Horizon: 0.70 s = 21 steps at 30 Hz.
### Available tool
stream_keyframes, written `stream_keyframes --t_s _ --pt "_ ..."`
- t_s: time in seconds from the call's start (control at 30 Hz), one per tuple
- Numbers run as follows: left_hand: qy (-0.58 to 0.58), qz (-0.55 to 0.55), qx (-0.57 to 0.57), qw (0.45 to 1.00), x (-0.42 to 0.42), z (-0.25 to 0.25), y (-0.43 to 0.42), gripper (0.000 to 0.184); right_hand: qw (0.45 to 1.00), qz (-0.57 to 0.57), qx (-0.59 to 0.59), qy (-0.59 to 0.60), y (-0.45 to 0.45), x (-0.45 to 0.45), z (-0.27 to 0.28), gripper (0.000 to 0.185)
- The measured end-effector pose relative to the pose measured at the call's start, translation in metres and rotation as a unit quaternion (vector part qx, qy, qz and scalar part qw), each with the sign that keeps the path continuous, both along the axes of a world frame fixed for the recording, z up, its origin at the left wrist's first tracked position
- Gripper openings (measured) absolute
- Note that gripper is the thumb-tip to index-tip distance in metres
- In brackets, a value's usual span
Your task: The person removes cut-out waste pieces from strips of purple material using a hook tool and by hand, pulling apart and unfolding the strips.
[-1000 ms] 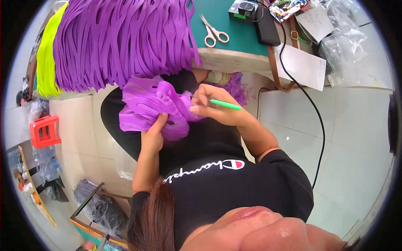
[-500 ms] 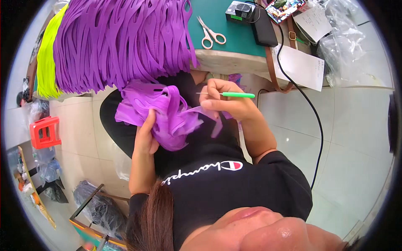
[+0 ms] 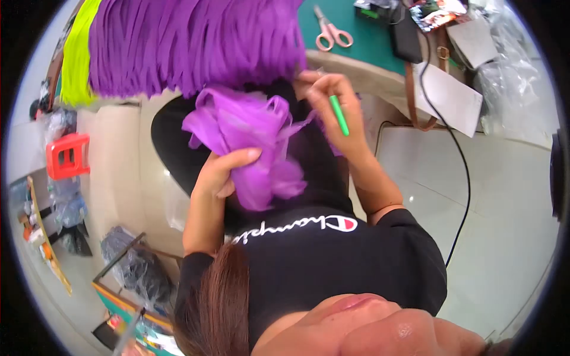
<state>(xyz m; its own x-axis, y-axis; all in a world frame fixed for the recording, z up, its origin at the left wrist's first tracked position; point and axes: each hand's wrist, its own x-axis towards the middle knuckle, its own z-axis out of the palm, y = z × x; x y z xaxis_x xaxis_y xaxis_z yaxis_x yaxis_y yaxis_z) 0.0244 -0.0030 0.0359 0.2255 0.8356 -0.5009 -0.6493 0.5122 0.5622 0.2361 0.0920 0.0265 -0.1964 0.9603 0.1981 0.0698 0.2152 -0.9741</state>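
My left hand (image 3: 222, 169) is closed around a crumpled bunch of purple stretchy strips (image 3: 252, 136), its thumb pressed on top, above my lap. My right hand (image 3: 337, 107) is curled round a green-handled tool (image 3: 339, 115), whose thin metal tip is blurred out of sight. Its fingertips are close to the lower right corner of the purple strips draped over the table edge (image 3: 196, 47); whether they touch is unclear. A narrow purple piece stretches from the bunch towards this hand.
Lime-yellow strips (image 3: 78, 56) hang beside the purple ones. Pink-handled scissors (image 3: 332, 35) lie on the green tabletop (image 3: 371, 44). A black cable (image 3: 466, 178) runs down at the right. A red stool (image 3: 68, 155) stands at the left, with a bagged bundle (image 3: 133, 261) below it.
My right hand has moved up towards the draped strips, and the green tool has swung from level to steep. The bunch in my left hand has shifted right. The view has moved too.
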Motion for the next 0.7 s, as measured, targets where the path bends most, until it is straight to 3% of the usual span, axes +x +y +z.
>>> stream_keyframes --t_s 0.07,0.23,0.37,0.47,0.7 --pt "-0.004 0.013 -0.005 1.0 -0.001 -0.004 0.001 0.053 0.997 -0.032 0.051 -0.053 -0.004 -0.002 0.008 0.016" --pt "0.0 0.054 0.029 0.998 0.005 0.001 0.003 0.043 0.99 0.088 0.096 0.049 -0.014 0.007 0.006 0.024" --pt "-0.022 0.02 0.061 0.998 0.006 0.011 0.009 0.038 0.969 0.15 -0.003 0.195 -0.03 -0.006 0.001 0.017" --pt "-0.028 0.071 0.057 0.995 0.005 0.002 0.003 0.038 0.966 0.163 -0.012 0.201 -0.032 -0.014 0.007 0.013" --pt "0.011 0.06 0.115 0.991 0.007 0.007 0.002 0.038 0.967 0.174 -0.048 0.18 -0.03 -0.015 0.004 0.011"
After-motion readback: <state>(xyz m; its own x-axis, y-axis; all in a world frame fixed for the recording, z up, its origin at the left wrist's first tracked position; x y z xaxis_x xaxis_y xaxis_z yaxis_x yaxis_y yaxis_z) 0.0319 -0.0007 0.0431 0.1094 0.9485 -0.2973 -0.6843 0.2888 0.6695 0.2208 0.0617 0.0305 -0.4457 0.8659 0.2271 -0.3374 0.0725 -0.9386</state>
